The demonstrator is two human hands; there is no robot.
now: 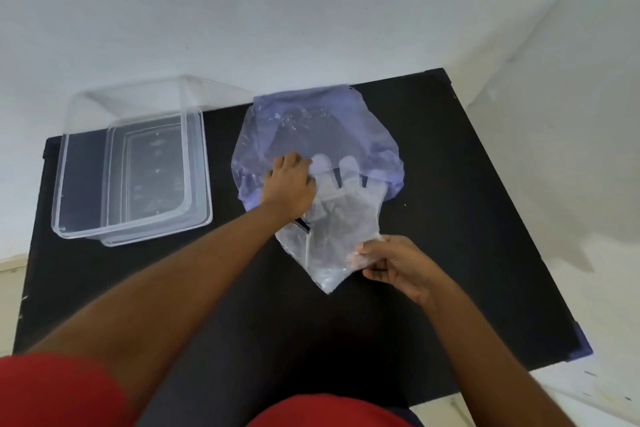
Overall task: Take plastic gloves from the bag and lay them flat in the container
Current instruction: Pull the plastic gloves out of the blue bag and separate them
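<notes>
A bluish see-through plastic bag (311, 125) lies on the black table (450, 218), its far end against the wall. A clear plastic glove (341, 218) sticks out of the bag's near opening, fingers pointing away from me. My left hand (289, 185) presses down on the bag's near edge, beside the glove's fingers. My right hand (391, 262) pinches the glove's cuff between thumb and fingers. The clear rectangular container (86, 163) stands at the table's left.
A clear lid (204, 184) lies under or against the container's right side. White walls border the table at the back and right. My red sleeves show at the bottom. The table's near and right parts are bare black surface.
</notes>
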